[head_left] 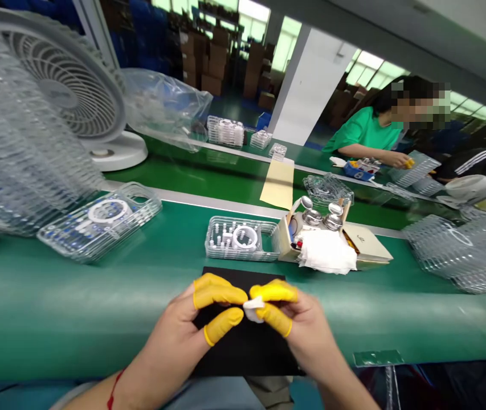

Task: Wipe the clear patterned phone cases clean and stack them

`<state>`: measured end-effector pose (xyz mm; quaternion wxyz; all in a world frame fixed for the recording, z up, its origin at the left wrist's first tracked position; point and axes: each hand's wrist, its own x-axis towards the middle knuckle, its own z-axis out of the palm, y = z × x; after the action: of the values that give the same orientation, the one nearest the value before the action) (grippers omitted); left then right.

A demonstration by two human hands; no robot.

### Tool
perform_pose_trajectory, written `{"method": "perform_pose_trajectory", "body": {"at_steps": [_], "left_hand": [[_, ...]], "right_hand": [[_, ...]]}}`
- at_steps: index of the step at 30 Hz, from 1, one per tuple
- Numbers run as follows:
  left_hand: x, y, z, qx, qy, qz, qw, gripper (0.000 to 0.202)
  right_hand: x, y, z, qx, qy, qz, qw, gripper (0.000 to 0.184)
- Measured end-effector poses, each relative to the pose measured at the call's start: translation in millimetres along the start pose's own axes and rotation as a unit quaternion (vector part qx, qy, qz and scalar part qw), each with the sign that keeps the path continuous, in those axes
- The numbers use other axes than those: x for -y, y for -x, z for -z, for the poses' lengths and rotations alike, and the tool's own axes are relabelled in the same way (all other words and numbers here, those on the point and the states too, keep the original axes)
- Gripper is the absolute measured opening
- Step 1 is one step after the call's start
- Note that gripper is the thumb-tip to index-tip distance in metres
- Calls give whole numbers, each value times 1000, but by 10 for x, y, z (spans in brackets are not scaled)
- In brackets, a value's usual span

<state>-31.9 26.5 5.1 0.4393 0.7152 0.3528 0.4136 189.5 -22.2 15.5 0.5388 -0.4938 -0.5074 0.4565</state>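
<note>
Cloth: one small, white, crumpled wad, held above one black mat, between two hands. The right hand pinches it between thumb and finger; the left hand has thumb and fingers parted just beside it, contact unclear. One tray stack and one box stand past the mat's far edge; bare green table lies to either side.

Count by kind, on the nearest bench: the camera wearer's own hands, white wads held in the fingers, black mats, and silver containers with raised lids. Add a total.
Hands (left hand, right hand): 2
White wad: 1
Black mat: 1
Silver containers: 2
Total: 6
</note>
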Motion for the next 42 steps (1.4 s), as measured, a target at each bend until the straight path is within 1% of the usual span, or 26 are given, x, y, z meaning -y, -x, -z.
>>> {"method": "perform_pose_trajectory", "body": {"at_steps": [1, 2, 3, 4, 5, 7, 8, 10, 13, 18, 21, 23, 24, 26, 28, 30, 31, 32, 33, 34, 35, 36, 37, 38, 40, 42], "left_hand": [[20, -91, 58, 5, -40, -13, 999, 19], [46, -208, 121, 14, -92, -28, 995, 30], [77, -348, 184, 27, -153, -44, 987, 42], [110, -503, 245, 50, -211, -61, 974, 53], [143, -662, 298, 80, -265, -59, 959, 66], [198, -955, 379, 140, -322, -32, 936, 87], [217, -1072, 407, 164, -331, -21, 929, 92], [238, -1229, 443, 196, -330, -7, 923, 92], [242, -1309, 470, 212, -329, 5, 920, 83], [202, -1265, 519, 175, -317, 13, 932, 89], [135, -1074, 525, 128, -310, -5, 942, 96], [99, -821, 471, 118, -297, -34, 947, 99], [92, -663, 424, 131, -289, -50, 947, 100], [110, -325, 304, 181, -276, -68, 942, 103], [165, -17, 189, 207, -272, -63, 938, 108], [240, 204, 122, 204, -272, -46, 939, 116], [277, 276, 112, 199, -271, -38, 941, 121], [312, 324, 113, 196, -269, -36, 942, 125], [344, 353, 123, 195, -266, -37, 943, 130], [370, 368, 135, 194, -263, -41, 944, 134], [393, 373, 147, 193, -261, -44, 945, 138], [411, 373, 155, 191, -259, -46, 946, 140], [424, 372, 157, 190, -257, -45, 946, 139], [434, 371, 156, 187, -257, -45, 947, 136], [445, 374, 145, 184, -257, -47, 948, 130], [446, 381, 135, 184, -264, -56, 945, 128]], "right_hand": [[110, -101, 178, -28, 66, 29, 997, 22], [222, -223, 381, -71, 156, 68, 983, 25], [326, -361, 596, -137, 274, 113, 945, 29], [416, -509, 808, -193, 400, 143, 884, 33], [484, -657, 998, -216, 509, 155, 819, 38], [546, -922, 1270, -206, 569, 157, 780, 37], [545, -1022, 1343, -184, 584, 156, 775, 33], [505, -1144, 1385, -126, 602, 160, 772, 25], [444, -1168, 1350, -56, 630, 163, 757, 24], [445, -1141, 1370, -17, 669, 151, 728, 24], [444, -1184, 1398, -18, 686, 142, 713, 20], [445, -1217, 1418, -21, 692, 139, 708, 19], [451, -1224, 1428, -22, 693, 139, 707, 19], [474, -1195, 1426, -32, 692, 143, 707, 22], [485, -1076, 1344, -52, 686, 155, 709, 24], [439, -854, 1122, -55, 645, 186, 739, 22], [383, -709, 956, -43, 601, 212, 769, 20], [304, -550, 762, -1, 542, 232, 808, 16], [207, -388, 553, 54, 491, 247, 834, 15], [99, -233, 347, 105, 464, 258, 841, 18], [-10, -97, 163, 125, 462, 268, 836, 22], [-111, 13, 15, 123, 467, 279, 830, 28], [-194, 90, -85, 149, 454, 284, 832, 32], [-256, 134, -134, 175, 443, 284, 832, 33], [-316, 146, -109, 210, 429, 278, 833, 34], [-319, 110, -19, 181, 458, 277, 825, 35]]}}
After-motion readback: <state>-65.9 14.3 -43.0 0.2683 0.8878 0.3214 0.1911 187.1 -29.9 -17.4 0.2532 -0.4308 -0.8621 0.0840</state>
